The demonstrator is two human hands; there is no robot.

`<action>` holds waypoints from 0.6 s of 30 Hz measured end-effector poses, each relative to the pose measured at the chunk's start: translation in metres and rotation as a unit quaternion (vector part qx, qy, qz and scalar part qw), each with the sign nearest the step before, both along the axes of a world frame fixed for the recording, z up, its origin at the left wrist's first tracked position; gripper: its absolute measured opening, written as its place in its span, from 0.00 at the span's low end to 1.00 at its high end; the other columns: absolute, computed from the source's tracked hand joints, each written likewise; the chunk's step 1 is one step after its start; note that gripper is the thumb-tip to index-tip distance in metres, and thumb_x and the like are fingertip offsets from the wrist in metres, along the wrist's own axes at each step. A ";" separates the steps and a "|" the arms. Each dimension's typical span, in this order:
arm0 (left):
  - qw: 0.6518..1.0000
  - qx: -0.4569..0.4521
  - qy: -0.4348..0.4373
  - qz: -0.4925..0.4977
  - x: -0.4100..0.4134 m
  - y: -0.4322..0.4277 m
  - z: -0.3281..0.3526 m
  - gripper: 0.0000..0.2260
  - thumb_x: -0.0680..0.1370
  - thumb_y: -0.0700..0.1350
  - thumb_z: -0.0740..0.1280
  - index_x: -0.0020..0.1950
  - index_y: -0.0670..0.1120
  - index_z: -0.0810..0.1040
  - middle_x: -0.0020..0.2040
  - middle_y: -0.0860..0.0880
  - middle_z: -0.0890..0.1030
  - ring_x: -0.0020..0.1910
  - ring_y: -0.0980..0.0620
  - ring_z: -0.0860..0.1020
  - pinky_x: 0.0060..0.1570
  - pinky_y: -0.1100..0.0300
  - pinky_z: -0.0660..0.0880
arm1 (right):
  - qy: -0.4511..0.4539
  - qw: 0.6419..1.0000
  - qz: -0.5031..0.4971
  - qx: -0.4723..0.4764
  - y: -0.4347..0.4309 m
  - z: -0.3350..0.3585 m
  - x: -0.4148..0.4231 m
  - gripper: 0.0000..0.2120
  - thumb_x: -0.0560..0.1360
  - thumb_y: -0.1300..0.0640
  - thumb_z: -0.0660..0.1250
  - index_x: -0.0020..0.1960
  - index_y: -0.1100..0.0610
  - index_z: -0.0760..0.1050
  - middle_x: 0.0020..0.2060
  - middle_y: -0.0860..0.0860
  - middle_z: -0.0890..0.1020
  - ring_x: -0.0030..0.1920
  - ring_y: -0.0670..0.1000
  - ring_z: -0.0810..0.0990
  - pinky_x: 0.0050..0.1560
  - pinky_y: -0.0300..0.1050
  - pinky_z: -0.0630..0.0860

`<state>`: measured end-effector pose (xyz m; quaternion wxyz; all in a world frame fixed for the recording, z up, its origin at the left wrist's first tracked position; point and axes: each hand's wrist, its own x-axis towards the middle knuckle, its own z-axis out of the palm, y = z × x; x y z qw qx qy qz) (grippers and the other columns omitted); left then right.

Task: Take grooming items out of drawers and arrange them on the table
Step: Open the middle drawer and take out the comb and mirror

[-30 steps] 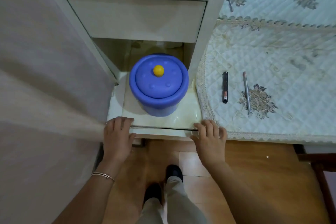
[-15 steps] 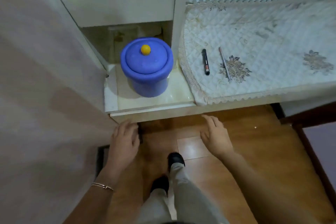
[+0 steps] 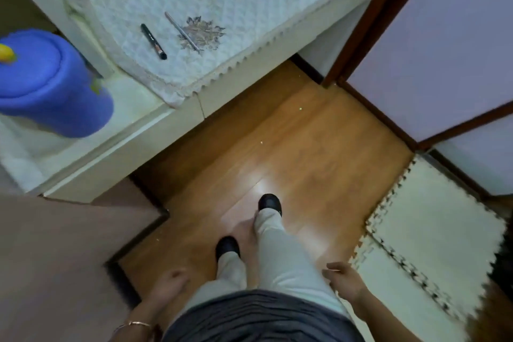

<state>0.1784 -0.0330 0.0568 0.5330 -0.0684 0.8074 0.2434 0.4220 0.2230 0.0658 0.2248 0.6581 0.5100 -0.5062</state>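
Observation:
A black cosmetic pen and a thin silver-pink pencil lie side by side on the quilted white table cover. A blue lidded pot with a yellow knob stands on the low cream shelf left of the table. My left hand hangs low beside my left leg, fingers loosely curled, holding nothing. My right hand hangs beside my right leg, relaxed and holding nothing. Both hands are far from the table.
Wooden floor lies in front of me with my two dark shoes on it. Cream foam puzzle mats cover the floor at right. A dark-framed panel door stands at right, a brownish wall at left.
My hands have left the shelf's front edge and dropped to my sides. The view has swung right and down, away from the cabinet, so the pot now sits at the far left.

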 end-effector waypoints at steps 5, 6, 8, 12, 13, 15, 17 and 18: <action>0.999 0.020 0.021 0.034 0.000 0.057 0.001 0.04 0.77 0.41 0.63 0.44 0.45 0.77 0.42 0.46 0.78 0.42 0.49 0.75 0.39 0.59 0.68 | 0.007 0.995 -0.096 -0.023 0.031 -0.009 0.039 0.11 0.71 0.58 0.66 0.53 0.56 0.70 0.52 0.59 0.79 0.48 0.58 0.78 0.51 0.48 0.73; 0.999 0.015 0.023 0.039 0.002 0.070 0.001 0.04 0.77 0.42 0.63 0.45 0.45 0.77 0.44 0.46 0.78 0.44 0.48 0.75 0.43 0.57 0.69 | 0.006 0.995 -0.097 -0.026 0.043 -0.014 0.045 0.11 0.71 0.58 0.66 0.53 0.56 0.71 0.53 0.59 0.79 0.52 0.59 0.78 0.56 0.50 0.74; 0.998 -0.005 0.025 0.056 0.009 0.098 -0.001 0.05 0.77 0.43 0.63 0.50 0.44 0.76 0.46 0.46 0.79 0.48 0.47 0.76 0.48 0.56 0.69 | -0.002 0.997 -0.076 -0.032 0.074 -0.024 0.057 0.12 0.70 0.58 0.66 0.53 0.56 0.72 0.53 0.58 0.79 0.54 0.58 0.78 0.60 0.51 0.73; 0.996 -0.016 0.013 0.082 0.032 0.167 0.005 0.08 0.78 0.47 0.61 0.53 0.45 0.74 0.47 0.46 0.78 0.49 0.46 0.76 0.48 0.55 0.71 | 0.034 0.998 -0.055 -0.017 0.158 -0.019 0.055 0.09 0.73 0.57 0.64 0.52 0.58 0.73 0.48 0.55 0.76 0.47 0.55 0.74 0.41 0.42 0.68; 0.996 -0.004 0.013 0.085 0.037 0.186 0.008 0.07 0.78 0.46 0.61 0.53 0.45 0.74 0.46 0.47 0.78 0.47 0.47 0.76 0.48 0.55 0.70 | 0.054 0.997 -0.052 -0.004 0.181 -0.014 0.049 0.07 0.74 0.58 0.64 0.52 0.57 0.72 0.48 0.55 0.76 0.47 0.56 0.75 0.40 0.42 0.68; 0.994 0.038 0.026 0.095 0.041 0.223 0.015 0.05 0.78 0.45 0.62 0.47 0.47 0.75 0.42 0.48 0.77 0.42 0.50 0.75 0.46 0.56 0.70 | 0.087 0.994 -0.066 0.017 0.227 -0.006 0.037 0.07 0.75 0.60 0.63 0.52 0.58 0.72 0.47 0.57 0.76 0.46 0.56 0.76 0.43 0.44 0.69; 0.991 0.074 0.046 0.100 0.041 0.255 0.025 0.05 0.78 0.44 0.62 0.43 0.48 0.76 0.40 0.49 0.76 0.40 0.52 0.74 0.41 0.59 0.70 | 0.105 0.992 -0.057 0.030 0.267 0.002 0.024 0.09 0.75 0.61 0.63 0.55 0.60 0.72 0.47 0.57 0.76 0.47 0.56 0.75 0.44 0.46 0.69; 0.990 0.080 0.056 0.104 0.040 0.268 0.029 0.05 0.77 0.44 0.62 0.43 0.48 0.76 0.41 0.49 0.77 0.41 0.52 0.74 0.41 0.60 0.70 | 0.110 0.992 -0.043 0.034 0.283 0.005 0.017 0.11 0.75 0.61 0.63 0.57 0.61 0.72 0.48 0.57 0.76 0.47 0.56 0.75 0.43 0.45 0.69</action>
